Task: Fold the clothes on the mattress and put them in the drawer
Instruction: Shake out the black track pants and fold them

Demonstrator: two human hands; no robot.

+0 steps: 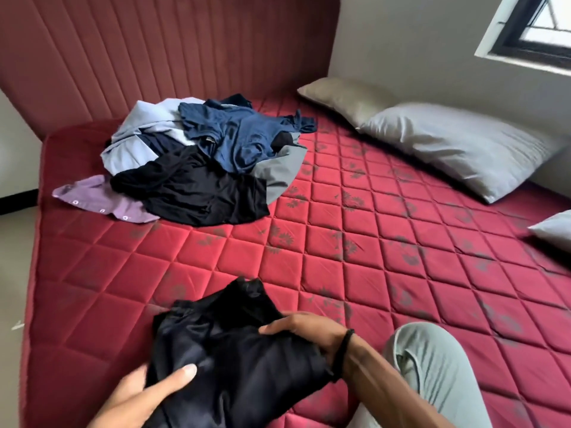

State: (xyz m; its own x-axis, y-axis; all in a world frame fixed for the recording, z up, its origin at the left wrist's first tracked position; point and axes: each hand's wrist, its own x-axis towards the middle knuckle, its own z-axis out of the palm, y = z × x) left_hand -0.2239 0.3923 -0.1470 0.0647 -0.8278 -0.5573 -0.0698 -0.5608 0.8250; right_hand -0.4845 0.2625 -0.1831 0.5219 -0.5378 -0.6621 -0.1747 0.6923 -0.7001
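Both hands' grip [309, 332] holds black garment [234, 359], apparently folded, on mattress [370, 242].

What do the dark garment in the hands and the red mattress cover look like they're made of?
Dark garment: probably a thin, smooth synthetic or satin-like cloth; it has a faint sheen and drapes in soft folds. Mattress: a quilted woven cover, likely polyester; glossy highlights on stitched diamond panels with a printed flower pattern.

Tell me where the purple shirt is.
In the head view, the purple shirt lies far left on the mattress, poking out from under the black garment in the pile.
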